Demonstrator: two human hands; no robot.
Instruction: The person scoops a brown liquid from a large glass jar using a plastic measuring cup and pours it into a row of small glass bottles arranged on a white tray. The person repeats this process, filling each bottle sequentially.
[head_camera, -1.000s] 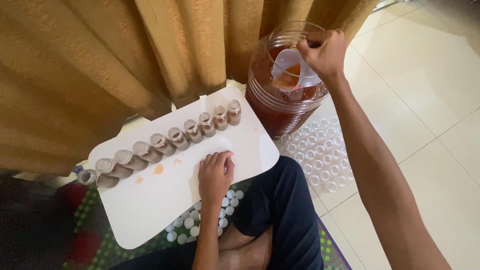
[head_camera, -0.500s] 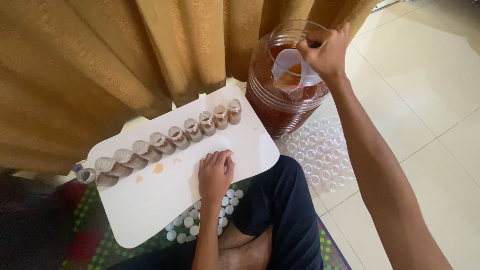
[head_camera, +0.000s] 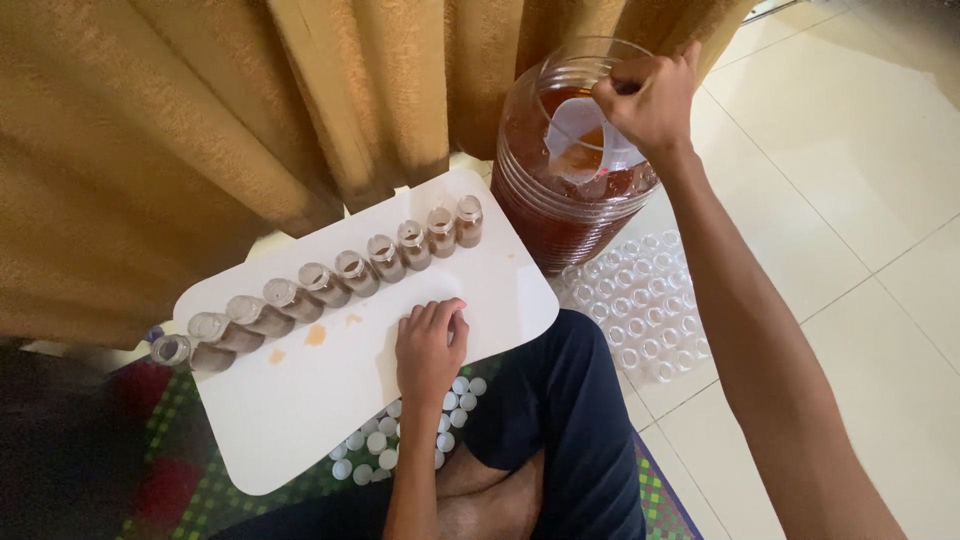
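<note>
My right hand (head_camera: 652, 98) reaches over a large clear jar (head_camera: 540, 205) of reddish-brown liquid and grips a small clear plastic cup (head_camera: 582, 140) held inside the jar's mouth. My left hand (head_camera: 430, 345) rests palm down on a white board (head_camera: 300, 410) across my lap, fingers curled, holding nothing. A row of several small clear bottles (head_camera: 325, 282) filled with brown liquid stands along the board's far edge. Two orange drips (head_camera: 315, 335) mark the board near the bottles.
Golden-brown curtains (head_camera: 250, 120) hang just behind the board and jar. Many empty clear bottles (head_camera: 640, 310) stand on the tiled floor right of my knee. White caps (head_camera: 400, 440) lie loose under the board's near edge on a patterned mat (head_camera: 200, 490).
None of the objects moved; my right hand stays at the jar's mouth with the cup, and my left hand stays on the board.
</note>
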